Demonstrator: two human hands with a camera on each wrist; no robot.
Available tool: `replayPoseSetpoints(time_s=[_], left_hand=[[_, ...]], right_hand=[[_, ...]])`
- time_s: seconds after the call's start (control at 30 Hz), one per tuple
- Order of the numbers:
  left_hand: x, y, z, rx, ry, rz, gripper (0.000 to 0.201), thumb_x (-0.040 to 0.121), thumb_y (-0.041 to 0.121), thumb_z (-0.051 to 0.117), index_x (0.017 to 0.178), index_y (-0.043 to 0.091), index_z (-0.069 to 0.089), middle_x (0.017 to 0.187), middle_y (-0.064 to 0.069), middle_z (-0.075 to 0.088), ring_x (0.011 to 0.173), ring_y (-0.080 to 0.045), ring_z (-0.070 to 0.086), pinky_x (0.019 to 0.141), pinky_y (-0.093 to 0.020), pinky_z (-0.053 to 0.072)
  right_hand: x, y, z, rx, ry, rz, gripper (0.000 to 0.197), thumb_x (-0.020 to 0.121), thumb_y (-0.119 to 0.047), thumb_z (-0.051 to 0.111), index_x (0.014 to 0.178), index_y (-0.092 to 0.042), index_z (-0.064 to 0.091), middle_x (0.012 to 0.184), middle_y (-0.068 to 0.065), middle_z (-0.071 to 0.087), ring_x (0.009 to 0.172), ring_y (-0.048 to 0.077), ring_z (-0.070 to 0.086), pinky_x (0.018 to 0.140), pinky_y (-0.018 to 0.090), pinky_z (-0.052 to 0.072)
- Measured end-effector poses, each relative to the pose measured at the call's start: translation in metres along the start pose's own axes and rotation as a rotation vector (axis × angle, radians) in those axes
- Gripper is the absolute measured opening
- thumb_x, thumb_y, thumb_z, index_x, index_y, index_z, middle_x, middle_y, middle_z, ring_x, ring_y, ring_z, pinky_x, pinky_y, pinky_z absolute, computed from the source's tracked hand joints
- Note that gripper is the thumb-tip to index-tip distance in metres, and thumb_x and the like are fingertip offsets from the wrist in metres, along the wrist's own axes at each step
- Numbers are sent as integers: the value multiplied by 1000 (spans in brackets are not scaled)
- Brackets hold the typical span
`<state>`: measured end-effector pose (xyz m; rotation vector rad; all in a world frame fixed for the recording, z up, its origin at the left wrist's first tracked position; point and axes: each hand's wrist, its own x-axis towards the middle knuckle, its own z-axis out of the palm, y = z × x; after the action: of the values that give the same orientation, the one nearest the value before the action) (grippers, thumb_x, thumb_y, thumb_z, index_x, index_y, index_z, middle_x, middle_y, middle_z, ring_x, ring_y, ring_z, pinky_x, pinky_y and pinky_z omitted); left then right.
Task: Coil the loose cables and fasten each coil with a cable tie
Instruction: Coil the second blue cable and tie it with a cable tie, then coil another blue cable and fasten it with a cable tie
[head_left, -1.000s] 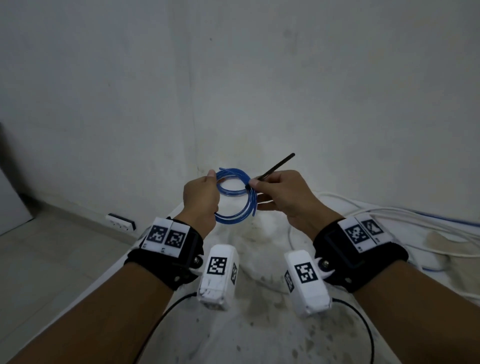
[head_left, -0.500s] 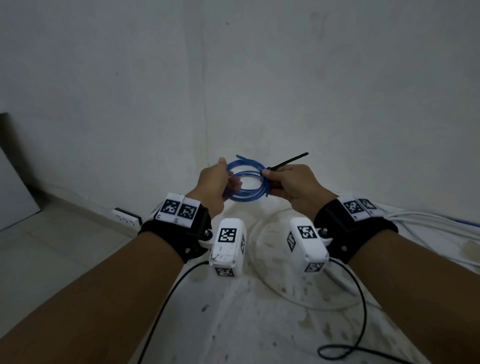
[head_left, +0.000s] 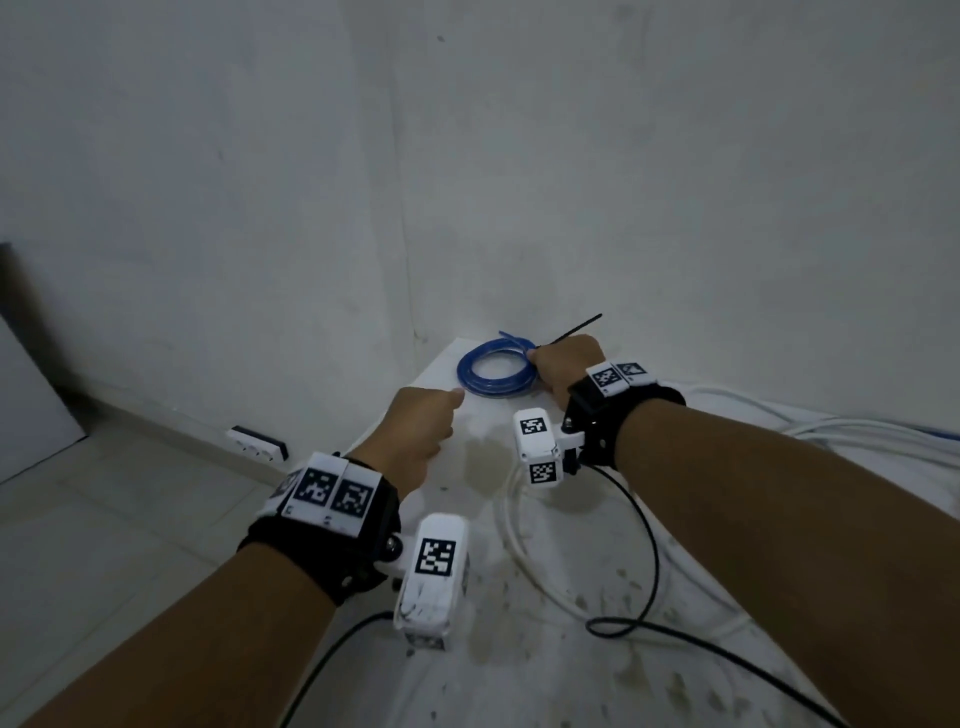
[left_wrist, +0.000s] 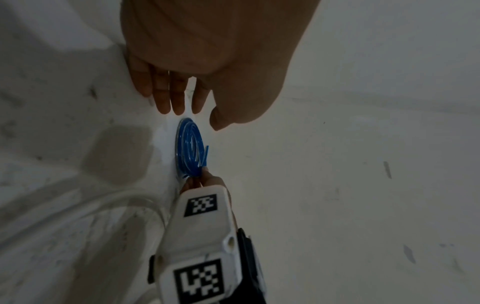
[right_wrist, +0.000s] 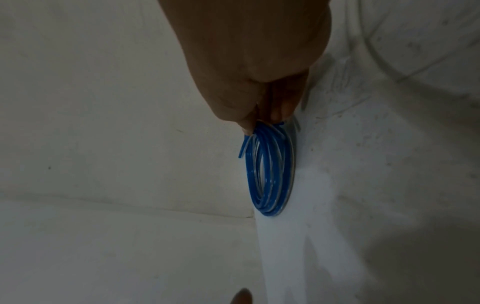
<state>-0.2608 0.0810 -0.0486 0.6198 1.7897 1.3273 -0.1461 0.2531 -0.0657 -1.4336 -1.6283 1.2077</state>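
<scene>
A small coil of blue cable (head_left: 493, 371) lies on the far corner of the white table (head_left: 467, 519). My right hand (head_left: 535, 358) pinches the coil's right side, where a black cable tie (head_left: 571, 330) sticks up and to the right. The right wrist view shows the fingertips (right_wrist: 279, 115) closed on the blue coil (right_wrist: 270, 170). My left hand (head_left: 452, 402) hovers just short of the coil and holds nothing. In the left wrist view its fingers (left_wrist: 176, 98) are relaxed above the coil (left_wrist: 189, 148).
White cables (head_left: 519, 545) loop across the stained tabletop, and more (head_left: 831, 431) lie at the right. A black cord (head_left: 649, 571) trails from my right wrist. Two walls meet behind the corner. A power strip (head_left: 257, 442) lies on the floor left of the table edge.
Both hands carried the coil forward and down onto the table corner. The left hand let go of it and drew back; the right hand still holds it.
</scene>
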Motion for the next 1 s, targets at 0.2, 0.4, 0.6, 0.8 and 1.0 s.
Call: replayPoseSetpoints(time_s=[0.2,0.4,0.6,0.8,1.0], left_hand=[[1,2,-1,-8,8,37,31,96,23,59,121,8,53,86,-2,56,78,-14,54,66,-26,42],[-24,13,6,18,-20,71,16,96,20,56,107,9,55,94,-5,59,79,-16,56,74,-29,42],[-70,29,36,54,-144,128,15,96,21,56,106,10,59,89,-1,66,77,-12,61,73,-26,47],[-130,30,92,112,-320,203,19,96,21,56,110,8,62,83,1,65,70,-9,58,68,-22,46],[-181,21,160,205,-437,253,19,96,20,57,104,5,67,82,-1,67,67,-11,59,66,-22,47]], right_hand=[[0,2,-4,-16,2,-12,30,86,-35,68,108,-14,67,99,3,63,92,23,65,83,36,58],[-30,-8,-32,194,159,69,37,87,-30,71,67,-1,59,65,12,63,56,25,61,55,33,56],[-86,8,-122,116,153,61,20,87,-16,71,77,-4,58,78,11,63,57,18,55,49,24,44],[-160,41,-237,-168,155,32,26,90,-20,70,94,6,66,77,12,65,61,19,58,49,23,46],[-221,82,-322,-444,193,38,33,88,-24,73,94,7,70,89,16,71,76,24,66,57,29,52]])
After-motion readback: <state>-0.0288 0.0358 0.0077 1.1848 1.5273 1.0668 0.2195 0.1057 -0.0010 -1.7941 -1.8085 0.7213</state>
